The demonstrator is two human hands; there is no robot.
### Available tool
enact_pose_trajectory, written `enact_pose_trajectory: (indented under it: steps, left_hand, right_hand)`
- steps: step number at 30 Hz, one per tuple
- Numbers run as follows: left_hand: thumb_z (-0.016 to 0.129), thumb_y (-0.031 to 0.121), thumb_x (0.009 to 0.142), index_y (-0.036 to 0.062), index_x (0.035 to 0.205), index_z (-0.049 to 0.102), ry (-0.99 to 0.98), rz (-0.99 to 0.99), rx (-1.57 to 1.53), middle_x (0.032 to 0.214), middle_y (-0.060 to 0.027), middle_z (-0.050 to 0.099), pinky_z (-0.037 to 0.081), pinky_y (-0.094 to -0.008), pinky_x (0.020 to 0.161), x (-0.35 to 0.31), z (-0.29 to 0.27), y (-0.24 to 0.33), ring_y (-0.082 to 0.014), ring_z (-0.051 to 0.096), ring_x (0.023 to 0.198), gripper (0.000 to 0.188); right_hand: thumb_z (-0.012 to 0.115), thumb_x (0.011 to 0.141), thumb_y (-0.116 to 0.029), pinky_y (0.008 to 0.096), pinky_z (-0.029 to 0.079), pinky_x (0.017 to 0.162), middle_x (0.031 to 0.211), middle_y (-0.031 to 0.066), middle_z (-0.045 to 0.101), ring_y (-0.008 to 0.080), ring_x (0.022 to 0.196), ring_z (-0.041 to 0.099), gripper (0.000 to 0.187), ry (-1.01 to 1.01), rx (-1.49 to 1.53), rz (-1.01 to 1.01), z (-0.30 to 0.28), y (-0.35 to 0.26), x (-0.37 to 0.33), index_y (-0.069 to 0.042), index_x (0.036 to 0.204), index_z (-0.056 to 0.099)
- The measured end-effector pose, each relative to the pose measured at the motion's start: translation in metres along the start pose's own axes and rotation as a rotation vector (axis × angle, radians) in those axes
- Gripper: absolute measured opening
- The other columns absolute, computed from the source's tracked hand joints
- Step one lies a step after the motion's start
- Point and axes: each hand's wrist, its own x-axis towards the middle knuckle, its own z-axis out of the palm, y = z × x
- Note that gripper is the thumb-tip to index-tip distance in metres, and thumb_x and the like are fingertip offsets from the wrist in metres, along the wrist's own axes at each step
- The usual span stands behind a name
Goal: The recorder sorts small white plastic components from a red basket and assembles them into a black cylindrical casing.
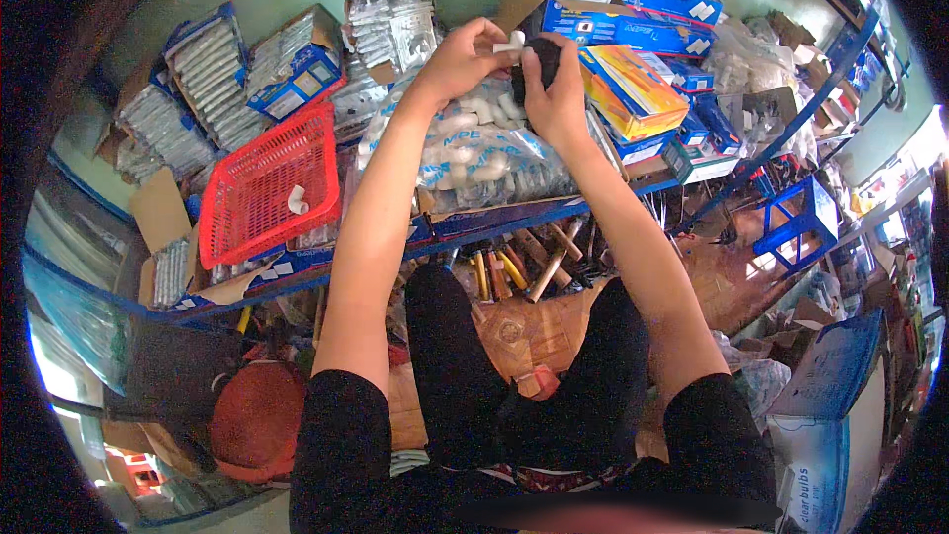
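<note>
Above a clear plastic bag [474, 150] of white pipe fittings, both my hands are raised close together. My left hand [461, 61] pinches a small white pipe elbow [511, 44] between its fingertips. Wrapped in my right hand [560, 97] is a dark, soft-looking wad like a cloth [537, 69], which touches or nearly touches the elbow. Its exact kind I cannot make out. Another white elbow [298, 200] lies inside the red plastic basket [329, 138] to the left of my left forearm.
Boxes of silvery packaged parts [208, 59] stand along the wall at the left. Blue boxes [633, 28] and a yellow-orange box [633, 89] are stacked at the right. Below the shelf edge are pipe lengths [547, 277]. A blue stool [799, 225] stands on the floor at right.
</note>
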Motion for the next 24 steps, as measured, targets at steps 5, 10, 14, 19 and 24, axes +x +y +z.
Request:
enact_pose_trajectory:
  steps: [5,10,14,19,24]
  left_hand:
    - [0.087,0.017,0.085,0.0016,0.121,0.063,-0.072,0.049,0.120,0.095,-0.0048,0.070,0.056,-0.0286,0.074,0.002,0.001,0.005,-0.0121,0.067,0.082,0.046]
    - [0.089,0.019,0.082,0.0063,0.139,0.060,-0.163,0.021,0.195,0.084,-0.0006,0.065,0.051,-0.0257,0.069,-0.005,0.004,0.018,-0.0079,0.063,0.078,0.065]
    - [0.091,0.023,0.080,0.0051,0.136,0.062,-0.193,0.042,0.358,0.081,-0.0012,0.067,0.051,-0.0272,0.069,-0.006,0.001,0.019,-0.0094,0.063,0.078,0.066]
    - [0.093,0.027,0.077,0.0027,0.126,0.063,-0.025,0.084,0.269,0.089,-0.0058,0.074,0.053,-0.0302,0.075,-0.004,-0.002,0.008,-0.0149,0.069,0.083,0.063]
    - [0.093,0.027,0.077,0.0023,0.126,0.061,-0.012,0.062,0.379,0.093,-0.0091,0.077,0.054,-0.0306,0.078,-0.008,0.006,0.021,-0.0167,0.071,0.088,0.063]
  right_hand:
    - [0.060,0.105,-0.022,0.0456,0.047,0.097,0.112,0.0278,0.059,0.0417,0.109,0.059,0.035,0.126,0.012,0.007,0.000,0.009,0.003,0.006,0.124,0.049]
    - [0.055,0.108,-0.032,0.0449,0.049,0.092,0.110,0.0264,0.062,0.0405,0.103,0.062,0.035,-0.032,0.057,0.104,-0.005,0.008,-0.001,0.001,0.122,0.050]
    - [0.055,0.108,-0.031,0.0431,0.050,0.088,0.105,0.0244,0.065,0.0377,0.096,0.064,0.031,-0.098,0.202,0.155,-0.013,0.002,-0.003,-0.002,0.120,0.051]
    - [0.055,0.107,-0.025,0.0421,0.051,0.083,0.092,0.0181,0.066,0.0306,0.086,0.065,0.024,-0.182,0.193,0.072,-0.014,-0.006,-0.002,-0.003,0.116,0.053]
    - [0.056,0.107,-0.026,0.0417,0.050,0.084,0.099,0.0184,0.063,0.0310,0.091,0.062,0.029,0.002,0.126,0.056,-0.011,0.002,-0.002,-0.001,0.121,0.051]
